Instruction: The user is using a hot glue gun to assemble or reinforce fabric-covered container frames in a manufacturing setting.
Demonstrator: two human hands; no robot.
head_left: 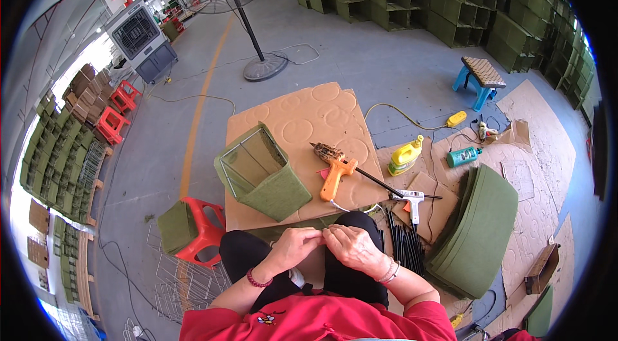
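Observation:
My left hand [296,248] and my right hand [353,248] meet above my lap, fingertips pinched together. Whatever lies between the fingers is too small or hidden to make out. Just beyond them, a strip of green felt [277,231] shows along the cardboard's near edge. A green felt box [278,194] with a wire frame inside lies tilted on the cardboard [302,109]. To its right rests an orange glue gun [336,179] with a dark, crusted nozzle and a black glue stick in its back. A white glue gun [412,201] lies farther right.
Black glue sticks [404,244] and stacked green felt sheets [483,231] lie at my right, with a yellow bottle [404,157] and teal bottle [463,157] beyond. A red stool [205,231] bearing green felt and wire frames [193,283] are at left. A fan [265,67] stands ahead.

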